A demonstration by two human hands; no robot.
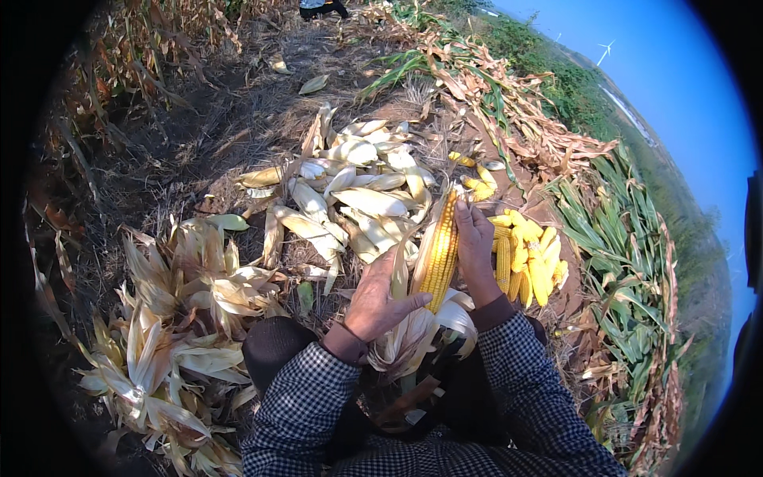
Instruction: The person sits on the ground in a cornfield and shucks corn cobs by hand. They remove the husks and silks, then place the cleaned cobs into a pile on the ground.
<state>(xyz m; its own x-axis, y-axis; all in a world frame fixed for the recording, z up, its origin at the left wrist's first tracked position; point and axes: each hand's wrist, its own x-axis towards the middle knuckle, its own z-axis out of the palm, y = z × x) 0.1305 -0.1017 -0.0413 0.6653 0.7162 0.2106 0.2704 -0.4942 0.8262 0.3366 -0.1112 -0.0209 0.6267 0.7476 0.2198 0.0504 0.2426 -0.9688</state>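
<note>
A yellow ear of corn [440, 256], its kernels bare on the side facing me, stands tilted between my hands above my lap. My right hand [475, 241] grips the ear near its upper end. Around its lower part, my left hand [381, 298] holds the pale husk [408, 340], thumb reaching across the kernels. Peeled-back husk leaves hang below the ear. Beyond my hands lies a heap of ears still in their husks [369, 203]. To the right of my right hand is a pile of husked yellow ears [527, 256].
Loose dry husks [161, 352] are heaped at my left. Cut corn stalks [620, 286] lie in a row along the right, curving to the back. A few yellow ears [480, 185] rest beyond the husked pile. Dry standing stalks [137, 53] and part of a person [322, 8] are far off.
</note>
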